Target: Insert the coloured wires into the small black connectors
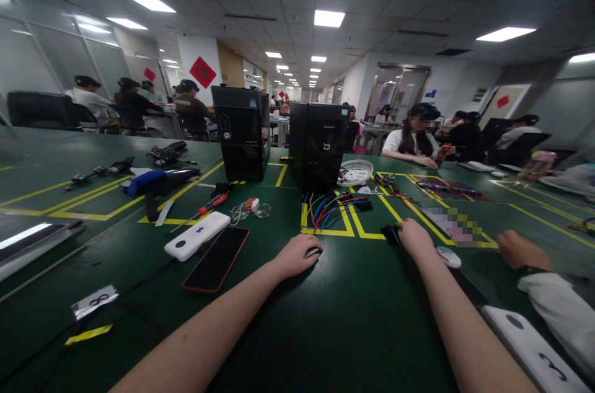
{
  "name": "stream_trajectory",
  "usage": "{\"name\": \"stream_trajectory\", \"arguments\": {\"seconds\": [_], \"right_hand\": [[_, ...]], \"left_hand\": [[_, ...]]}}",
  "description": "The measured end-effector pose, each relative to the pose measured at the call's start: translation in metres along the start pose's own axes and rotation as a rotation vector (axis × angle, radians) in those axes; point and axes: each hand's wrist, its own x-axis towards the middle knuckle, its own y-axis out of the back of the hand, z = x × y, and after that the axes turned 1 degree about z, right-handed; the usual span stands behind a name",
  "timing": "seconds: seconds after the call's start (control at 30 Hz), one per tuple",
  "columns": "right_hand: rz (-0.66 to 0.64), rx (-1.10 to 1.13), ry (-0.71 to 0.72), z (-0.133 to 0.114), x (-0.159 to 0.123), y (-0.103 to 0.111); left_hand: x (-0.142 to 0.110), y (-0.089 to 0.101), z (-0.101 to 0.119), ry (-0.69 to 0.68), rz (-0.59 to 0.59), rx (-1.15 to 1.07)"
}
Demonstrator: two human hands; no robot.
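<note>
My left hand (297, 255) rests on the green table in front of the dark computer towers. Its fingers curl round a small dark object with a pale edge, mostly hidden, whose kind I cannot make out. Further right, my right hand (415, 239) is closed on a black strip-like bundle (391, 234), which sticks out to the left of the fingers. Beyond and between the hands lies a fan of red, blue, green and black wires (325, 208). A phone (217, 259) in an orange-edged case and a white power bank (197, 236) marked 8 lie left of my left hand.
Two black computer towers, one left (242, 139) and one right (320, 145), stand ahead. A white basket (356, 172), a red-handled screwdriver (212, 203) and glasses (263, 211) lie nearby. At right are another person's hand (523, 250) and a second power bank (525, 337).
</note>
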Motion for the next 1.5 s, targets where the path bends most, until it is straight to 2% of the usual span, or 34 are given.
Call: {"name": "stream_trajectory", "arguments": {"seconds": [0.1, 0.2, 0.3, 0.43, 0.5, 0.6, 0.73, 1.07, 1.5], "right_hand": [[-0.070, 0.003, -0.014, -0.009, -0.006, 0.004], [-0.043, 0.001, -0.061, -0.028, -0.018, 0.007], [0.005, -0.036, -0.030, -0.061, -0.040, 0.010], [0.088, 0.003, 0.194, -0.121, -0.082, 0.009], [0.130, 0.065, 0.367, -0.147, -0.101, 0.005], [0.213, 0.168, 0.564, -0.170, -0.116, -0.003], [0.301, 0.257, 0.624, -0.172, -0.115, -0.008], [0.387, 0.351, 0.736, -0.171, -0.114, -0.003], [0.263, 0.262, 0.739, -0.181, -0.132, -0.008]], "left_hand": [[0.000, 0.000, 0.001, 0.001, 0.005, 0.003], [0.000, 0.000, 0.001, 0.004, 0.005, 0.002], [-0.001, 0.000, 0.001, 0.009, 0.005, -0.007], [-0.001, -0.002, -0.003, 0.027, 0.041, -0.036], [-0.001, -0.005, -0.005, 0.036, 0.057, -0.042], [-0.001, -0.008, -0.008, 0.066, 0.061, -0.031], [0.000, -0.008, -0.008, 0.101, 0.069, -0.041], [0.001, -0.009, -0.009, 0.102, 0.095, -0.032], [0.003, -0.012, -0.013, 0.143, 0.061, -0.009]]}}
